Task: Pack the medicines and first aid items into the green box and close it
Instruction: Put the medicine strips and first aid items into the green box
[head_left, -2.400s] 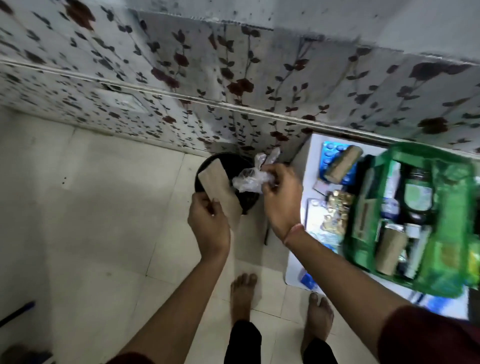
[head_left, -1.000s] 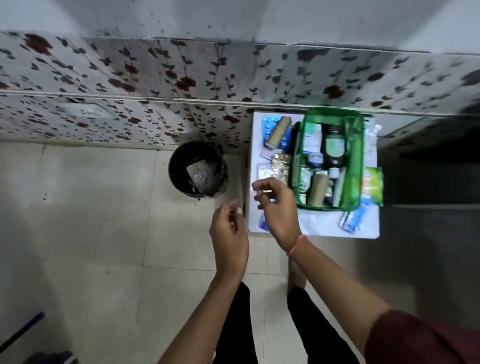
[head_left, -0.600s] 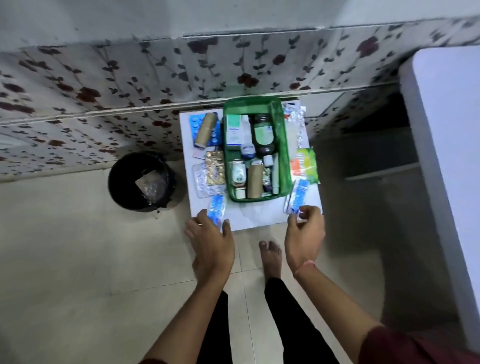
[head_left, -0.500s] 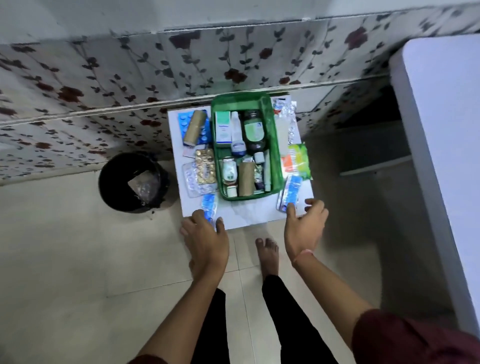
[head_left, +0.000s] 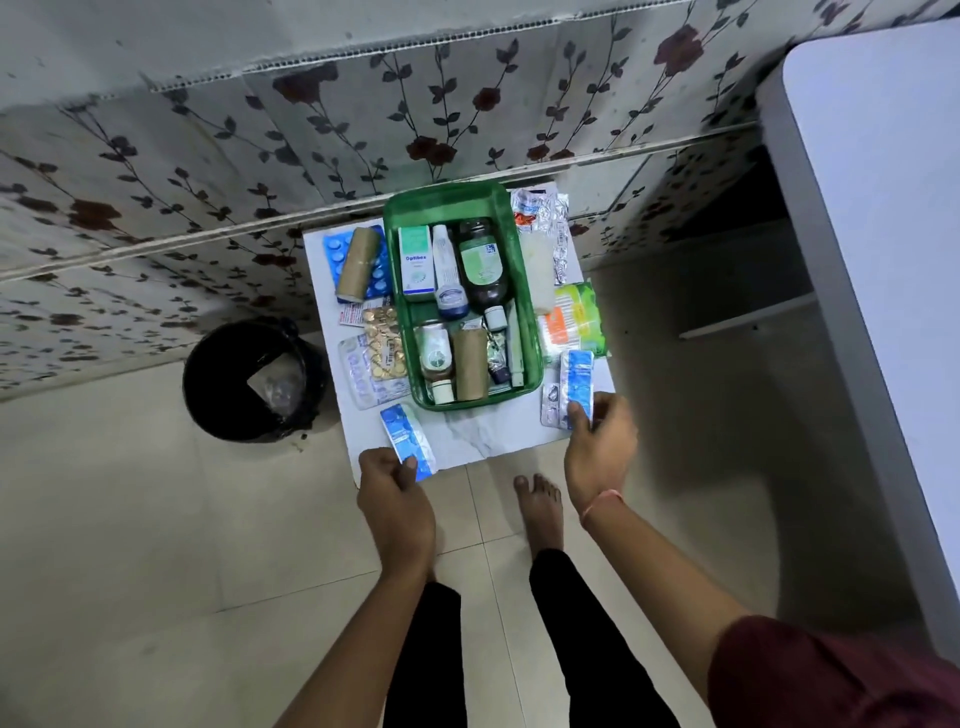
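box (head_left: 529, 332) mid-table (head_left: 483, 439) | bin (head_left: 208, 374) left on floor | strips both sides of box

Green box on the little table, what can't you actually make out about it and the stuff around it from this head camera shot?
- Green box, head view: its floor and lower layers are hidden by the bottles and cartons packed in it; no lid can be seen.
- Blue strip at the right hand: print too small to read.
- Blue strip at the left hand: near end covered by the fingers.
- Bin: contents dark, unclear.

The left hand (head_left: 396, 491) now pinches a blue pill strip (head_left: 408, 440); the right hand (head_left: 600, 447) now grips another blue strip (head_left: 579, 382).
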